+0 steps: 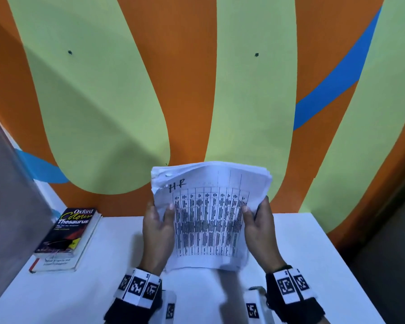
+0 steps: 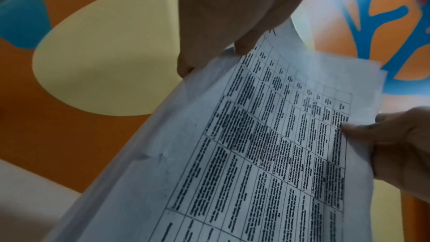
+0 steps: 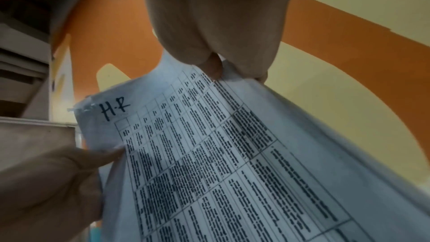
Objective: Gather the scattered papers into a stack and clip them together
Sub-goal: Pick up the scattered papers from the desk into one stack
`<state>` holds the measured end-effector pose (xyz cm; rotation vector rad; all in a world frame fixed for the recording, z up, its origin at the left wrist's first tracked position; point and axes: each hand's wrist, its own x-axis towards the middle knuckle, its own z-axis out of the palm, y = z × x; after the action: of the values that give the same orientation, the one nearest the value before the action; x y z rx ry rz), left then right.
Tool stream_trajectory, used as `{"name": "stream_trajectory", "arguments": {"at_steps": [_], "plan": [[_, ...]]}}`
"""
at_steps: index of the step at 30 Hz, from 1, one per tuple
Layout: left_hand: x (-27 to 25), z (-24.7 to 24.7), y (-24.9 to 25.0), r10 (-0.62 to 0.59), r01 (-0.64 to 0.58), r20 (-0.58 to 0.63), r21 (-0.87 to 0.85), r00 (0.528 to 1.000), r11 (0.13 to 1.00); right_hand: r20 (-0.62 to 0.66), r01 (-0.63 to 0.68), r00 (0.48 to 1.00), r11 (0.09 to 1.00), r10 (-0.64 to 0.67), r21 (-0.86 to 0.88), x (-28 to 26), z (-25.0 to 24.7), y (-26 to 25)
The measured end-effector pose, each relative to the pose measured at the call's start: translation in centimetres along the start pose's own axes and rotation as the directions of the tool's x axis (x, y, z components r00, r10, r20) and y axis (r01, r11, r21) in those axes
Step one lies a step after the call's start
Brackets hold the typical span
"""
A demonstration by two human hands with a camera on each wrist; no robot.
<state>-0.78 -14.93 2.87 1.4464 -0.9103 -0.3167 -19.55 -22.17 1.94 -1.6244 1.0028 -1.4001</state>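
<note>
Above the table [image 1: 302,242], both hands [image 1: 158,226] pinch an upright paper stack [image 1: 211,220], table-printed, marked "H.R".

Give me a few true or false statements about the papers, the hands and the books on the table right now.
1. Both hands hold the white printed paper stack upright above the white table. True.
2. Only the left hand grips the papers. False: the right hand grips the opposite edge.
3. The top sheet bears handwritten "H.R". True.
4. The black Oxford thesaurus book lies at the table's right. False: it lies at the left, atop another book.
</note>
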Motion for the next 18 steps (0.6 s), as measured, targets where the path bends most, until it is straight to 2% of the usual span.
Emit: {"name": "stream_trajectory", "arguments": {"at_steps": [4, 7, 9, 13, 15, 18], "plan": [[-0.3, -0.3, 1.6, 0.037, -0.037, -0.019, -0.024, 0.999, 0.999, -0.019, 0.124, 0.992, 0.991, -0.126, -0.053, 0.2, -0.1, -1.3], [-0.4, 0.1, 1.1, 0.007, -0.007, 0.011, -0.02, 1.0, 1.0, 0.009, 0.085, 0.996, 0.992, -0.085, -0.098, -0.6, 0.4, -0.6], [-0.4, 0.0, 1.0, 0.024, -0.024, -0.003, -0.039, 1.0, 0.999, -0.031, 0.074, 0.996, 0.99, -0.079, -0.118, -0.8, 0.7, -0.3], [0.3, -0.7, 1.2, 0.036, -0.036, 0.003, -0.084, 0.999, 0.996, -0.045, 0.099, 0.994, 0.994, -0.1, -0.041, -0.6, 0.2, -1.6], [0.8, -0.8, -0.1, -0.024, 0.027, 0.06, -0.05, 0.998, 0.998, -0.002, 0.051, 0.999, 0.998, -0.051, -0.034, -0.7, 0.0, -1.2], [0.7, -0.6, -1.9, -0.151, 0.145, 0.142, 0.049, 0.978, 0.988, 0.084, -0.1, 0.991, 0.994, 0.103, -0.043, -1.5, 0.5, 0.4]]}}
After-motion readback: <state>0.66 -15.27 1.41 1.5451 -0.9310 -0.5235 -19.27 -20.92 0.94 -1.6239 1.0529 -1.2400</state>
